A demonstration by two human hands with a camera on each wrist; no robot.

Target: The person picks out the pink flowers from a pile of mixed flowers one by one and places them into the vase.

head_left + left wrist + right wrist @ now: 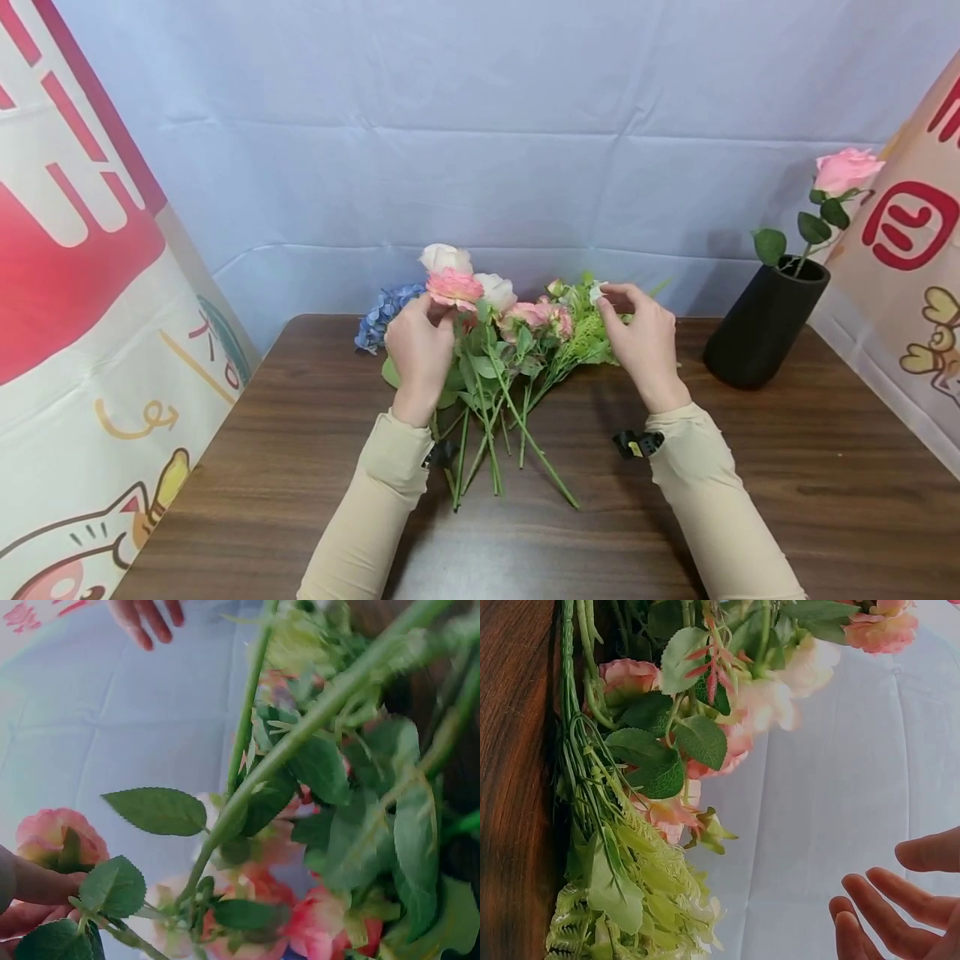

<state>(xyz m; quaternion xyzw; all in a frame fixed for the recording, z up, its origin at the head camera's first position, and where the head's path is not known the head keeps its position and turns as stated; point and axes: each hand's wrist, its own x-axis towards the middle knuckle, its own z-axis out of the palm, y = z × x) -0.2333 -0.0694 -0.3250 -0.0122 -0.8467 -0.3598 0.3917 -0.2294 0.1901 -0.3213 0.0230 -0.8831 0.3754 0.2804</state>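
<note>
My left hand (422,346) pinches a pink flower (454,288) at the stem just under its bloom. In the left wrist view, that pink bloom (61,837) stands over the fingertips, with leaves beside them. My right hand (641,337) is raised at the right end of the flower pile, overlapping the light-green foliage (588,333) in the head view. The right wrist view shows the fingers (889,915) apart and slightly bent, holding nothing. Between the hands lie white flowers (497,292), more pink flowers (528,315) and green stems (536,446), which point toward me.
A black vase (765,325) with a pink rose (847,172) stands at the back right of the wooden table (247,500). Blue hydrangea (386,315) lies behind my left hand. A pale cloth (480,167) hangs behind; printed cloths flank both sides.
</note>
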